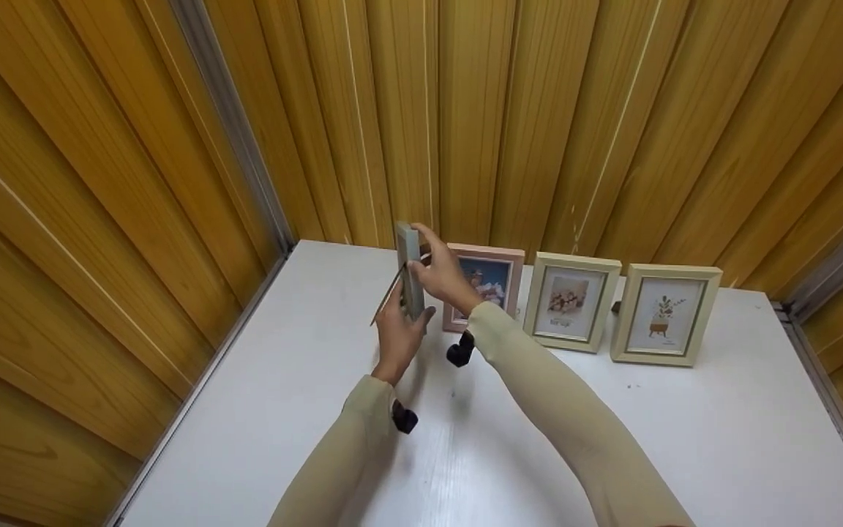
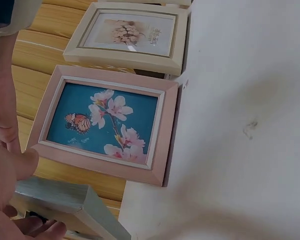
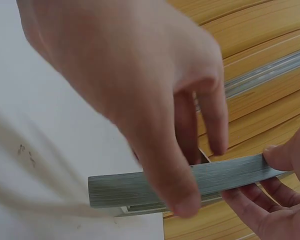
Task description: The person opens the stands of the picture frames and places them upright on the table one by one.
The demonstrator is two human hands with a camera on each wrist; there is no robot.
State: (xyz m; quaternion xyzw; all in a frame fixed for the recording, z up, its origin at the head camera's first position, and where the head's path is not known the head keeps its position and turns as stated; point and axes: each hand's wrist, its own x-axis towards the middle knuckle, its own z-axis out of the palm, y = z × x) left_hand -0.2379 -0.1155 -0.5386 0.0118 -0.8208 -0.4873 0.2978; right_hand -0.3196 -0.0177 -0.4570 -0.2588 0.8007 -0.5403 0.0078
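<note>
A grey-blue picture frame is held upright above the table, almost edge-on in the head view. My left hand grips its lower part, with the thumb on the right side. Higher up, my right hand holds the frame near its top edge. A thin flap or strip sticks out from the frame's left side; the hands partly cover it. In the right wrist view the frame's long edge faces the camera. Just behind the hands, a pink frame with a butterfly and blossoms stands on the table.
Two cream picture frames, the middle one and the rightmost one, stand in a row with the pink frame on the white table. Wood-patterned walls rise at the back and sides.
</note>
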